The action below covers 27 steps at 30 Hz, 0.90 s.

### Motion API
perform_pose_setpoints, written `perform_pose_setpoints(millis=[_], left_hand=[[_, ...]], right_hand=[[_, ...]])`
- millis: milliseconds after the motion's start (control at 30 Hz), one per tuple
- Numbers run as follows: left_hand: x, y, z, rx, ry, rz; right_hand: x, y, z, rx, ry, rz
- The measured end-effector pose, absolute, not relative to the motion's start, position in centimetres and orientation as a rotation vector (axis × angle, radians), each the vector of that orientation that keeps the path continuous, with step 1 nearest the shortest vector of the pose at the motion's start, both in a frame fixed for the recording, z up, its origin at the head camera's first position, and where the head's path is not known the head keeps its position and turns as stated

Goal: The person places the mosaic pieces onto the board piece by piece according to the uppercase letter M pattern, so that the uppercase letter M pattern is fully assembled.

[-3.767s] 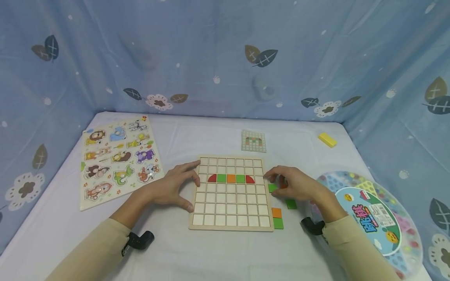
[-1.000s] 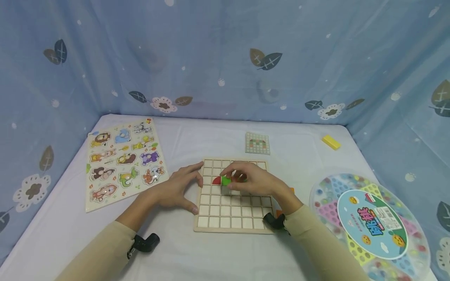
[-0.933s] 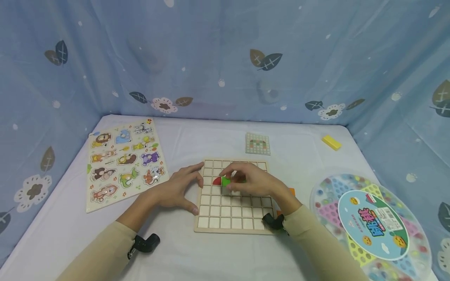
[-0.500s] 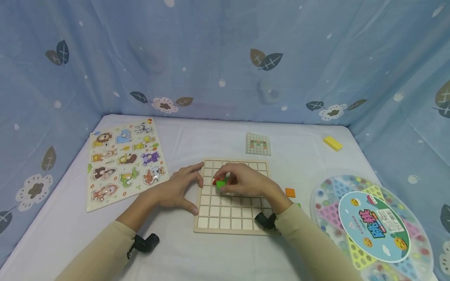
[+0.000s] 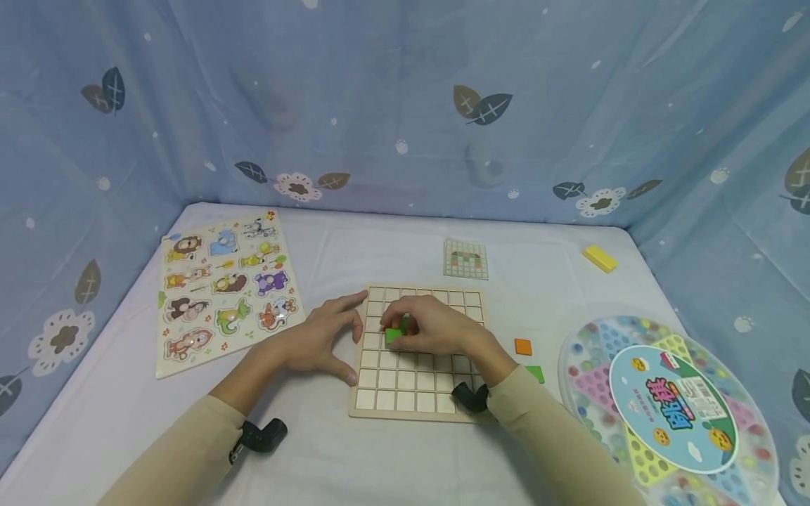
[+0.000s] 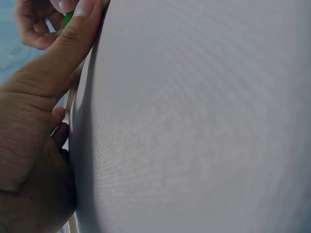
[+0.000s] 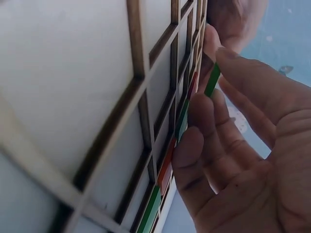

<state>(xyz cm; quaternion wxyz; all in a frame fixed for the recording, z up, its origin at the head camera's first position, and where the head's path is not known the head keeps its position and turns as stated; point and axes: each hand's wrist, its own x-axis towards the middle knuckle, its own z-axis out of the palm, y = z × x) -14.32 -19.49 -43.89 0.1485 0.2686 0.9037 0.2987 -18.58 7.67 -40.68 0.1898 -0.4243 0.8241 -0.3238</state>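
Note:
Over the left part of a wooden grid board (image 5: 405, 402), my right hand (image 5: 436, 325) pinches a green square tile (image 5: 393, 335) between thumb and fingers. The right wrist view shows this tile (image 7: 212, 79) held on edge, raised off the grid. Beneath the hand in that view runs a row of set tiles: a red tile (image 7: 193, 85), a green tile (image 7: 182, 119), an orange tile (image 7: 166, 162) and another green one. My left hand (image 5: 316, 339) rests at the board's left edge, thumb and fingers spread along it.
An orange tile (image 5: 523, 346) and a green tile (image 5: 535, 373) lie right of the board. Behind it is a pattern card (image 5: 465, 258). An animal puzzle (image 5: 228, 284) lies left, a yellow block (image 5: 599, 258) back right, a round game box (image 5: 673, 407) at right.
My right hand has come from the loose tiles right of the board to its left part, carrying a green tile. Over the last second it shifted slightly left. My left hand stays put.

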Motion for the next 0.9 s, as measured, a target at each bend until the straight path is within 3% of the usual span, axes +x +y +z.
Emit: perform_pose_setpoints(millis=[900], left_hand=[[-14.4,-19.6,-44.2,0.784,2.604,0.899]], right_hand=[[-18.1,6.5,-40.8,-1.172,2.413,-0.728]])
